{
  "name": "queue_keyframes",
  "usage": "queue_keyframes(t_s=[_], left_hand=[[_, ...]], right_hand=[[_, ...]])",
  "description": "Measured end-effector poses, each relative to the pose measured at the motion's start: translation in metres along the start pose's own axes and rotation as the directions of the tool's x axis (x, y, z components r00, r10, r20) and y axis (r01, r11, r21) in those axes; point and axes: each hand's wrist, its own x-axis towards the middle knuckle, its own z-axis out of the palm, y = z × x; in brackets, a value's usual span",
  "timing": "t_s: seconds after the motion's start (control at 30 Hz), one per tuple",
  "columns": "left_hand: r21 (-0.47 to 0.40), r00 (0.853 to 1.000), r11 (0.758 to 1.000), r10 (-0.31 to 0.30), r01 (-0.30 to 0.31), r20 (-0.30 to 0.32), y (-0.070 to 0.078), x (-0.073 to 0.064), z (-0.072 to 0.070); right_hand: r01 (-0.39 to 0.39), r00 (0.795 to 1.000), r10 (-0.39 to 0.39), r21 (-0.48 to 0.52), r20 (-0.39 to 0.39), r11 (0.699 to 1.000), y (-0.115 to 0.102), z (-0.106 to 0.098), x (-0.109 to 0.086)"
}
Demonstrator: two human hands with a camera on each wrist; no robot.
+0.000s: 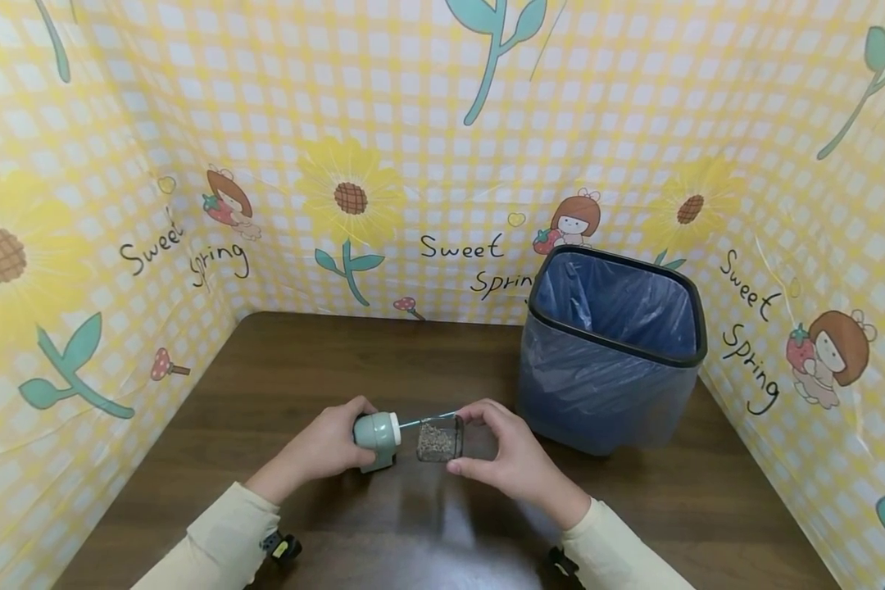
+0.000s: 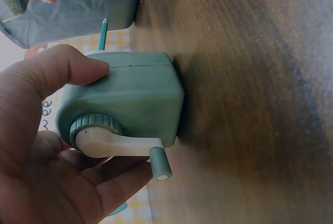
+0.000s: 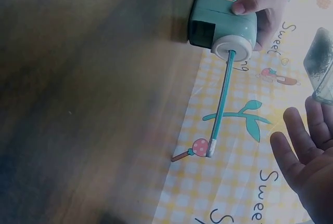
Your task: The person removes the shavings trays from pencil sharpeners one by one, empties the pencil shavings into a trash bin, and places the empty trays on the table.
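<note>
The left hand (image 1: 333,442) grips a sage-green hand-crank sharpener (image 1: 374,434), a slim teal pencil (image 3: 221,102) jutting from it; whether it touches the brown wooden table (image 1: 376,352) is unclear. Just beside, the right hand (image 1: 512,459) pinches a clear plastic box (image 1: 454,441) of greyish shavings (image 1: 433,441).

Small draped booth (image 1: 118,123), yellow checked cloth (image 1: 413,98) on three sides, brown wood-grain table (image 1: 339,352)

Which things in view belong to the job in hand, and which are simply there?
In the job:
green sharpener, held in the left hand
teal pencil, inserted in the sharpener
clear shavings container, held in the right hand
lined bin, probably for emptying

Simply there:
brown table
patterned cloth
black wrist devices
</note>
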Motion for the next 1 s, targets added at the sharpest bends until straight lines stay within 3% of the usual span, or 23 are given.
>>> queue_keyframes(t_s=[0.43, 1.0], left_hand=[[-0.007, 0.999, 1.0, 0.02, -0.02, 0.032, 0.004, -0.002, -0.008], [-0.042, 0.998, 0.998, -0.044, 0.046, 0.046, 0.005, -0.002, -0.01]], right_hand=[[-0.031, 0.999, 0.031, -0.014, 0.017, 0.999, -0.012, -0.008, 0.005], [-0.022, 1.0, 0.021, -0.072, -0.013, 0.997, -0.023, -0.02, 0.013]])
